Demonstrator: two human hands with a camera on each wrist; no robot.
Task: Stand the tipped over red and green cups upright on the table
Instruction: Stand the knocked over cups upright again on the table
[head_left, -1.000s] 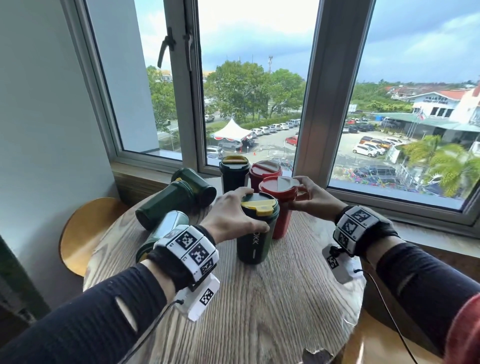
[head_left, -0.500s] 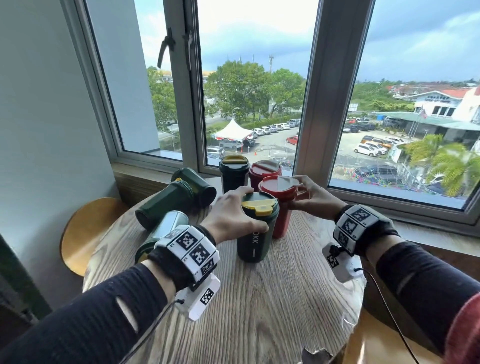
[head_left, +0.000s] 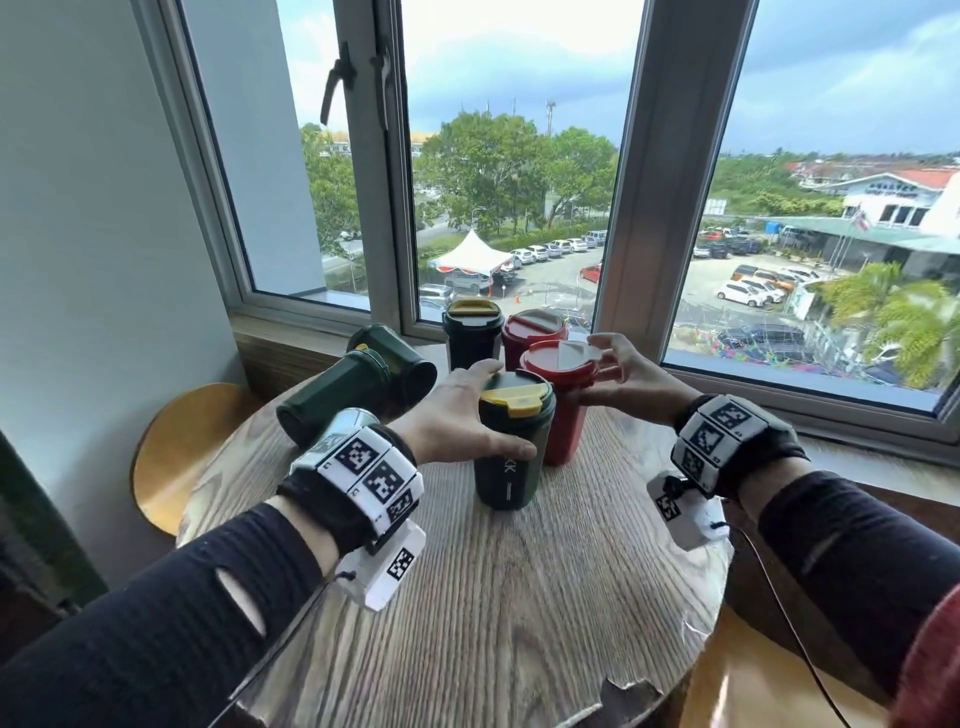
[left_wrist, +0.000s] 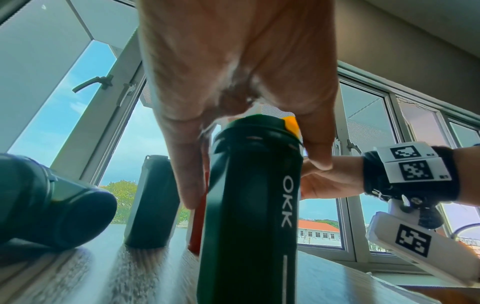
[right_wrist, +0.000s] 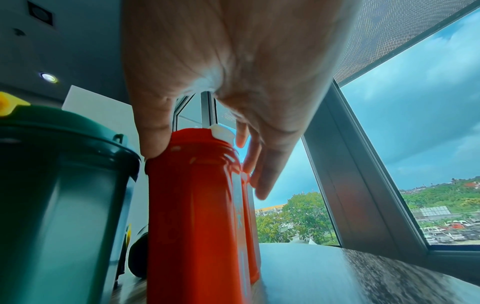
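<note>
On the round wooden table (head_left: 519, 597) a dark green cup (head_left: 511, 462) with a yellow lid stands upright. My left hand (head_left: 506, 408) grips it near the top, thumb across the front and fingers behind the lid. Just behind it, to the right, stands an upright red cup (head_left: 563, 421) with a red and white lid. My right hand (head_left: 592, 369) is beside its lid with the fingers spread and lifted; only the thumb (right_wrist: 153, 144) touches the cup's shoulder. Two dark green cups (head_left: 332, 395) (head_left: 400, 358) lie tipped over at the back left.
Upright at the back by the window are another green cup (head_left: 472, 338) and another red cup (head_left: 530, 332). A silvery cup (head_left: 348, 421) lies on its side, partly hidden by my left wrist. A wooden stool (head_left: 192, 447) stands left of the table. The window sill runs behind.
My right hand's fingers have lifted off the red cup's lid and spread apart. The left hand keeps its hold on the green cup. Neither cup has moved.
</note>
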